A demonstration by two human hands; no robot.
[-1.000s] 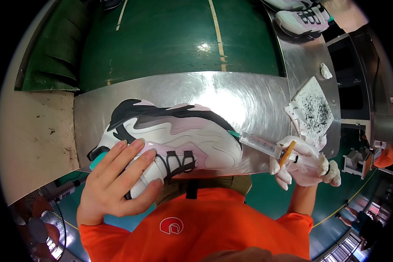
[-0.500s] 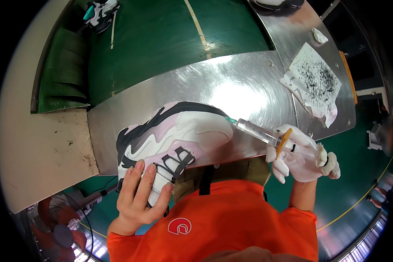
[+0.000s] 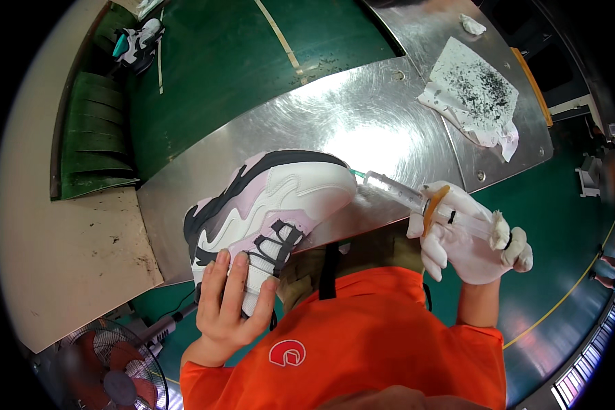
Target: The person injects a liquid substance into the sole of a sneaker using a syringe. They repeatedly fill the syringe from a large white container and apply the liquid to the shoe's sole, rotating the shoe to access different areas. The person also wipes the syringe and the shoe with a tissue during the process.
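Observation:
A white, lilac and black sneaker [image 3: 307, 184] lies on its side along the near edge of the metal table, its sole turned away from me and its toe to the right. My bare left hand [image 3: 229, 304] grips it by the tongue and laces, fingers on top; the thumb's exact hold is partly hidden. In my white-gloved right hand [image 3: 468, 239] is a clear syringe [image 3: 394, 191] with a thin green needle tip and an orange-brown ring round the barrel. That tip meets the toe at the seam between upper and black sole.
A black-speckled white cloth [image 3: 477, 92] lies on the metal table [image 3: 253, 123] at the right, with a crumpled white wad [image 3: 472, 25] beyond it. Another sneaker [image 3: 140, 46] rests on the green belt [image 3: 219, 75]. A fan [image 3: 119, 383] stands at lower left.
The whole view has shifted a little, so the table and cloth sit further up and left. Both hands keep their hold, and the needle tip stays at the sneaker's toe.

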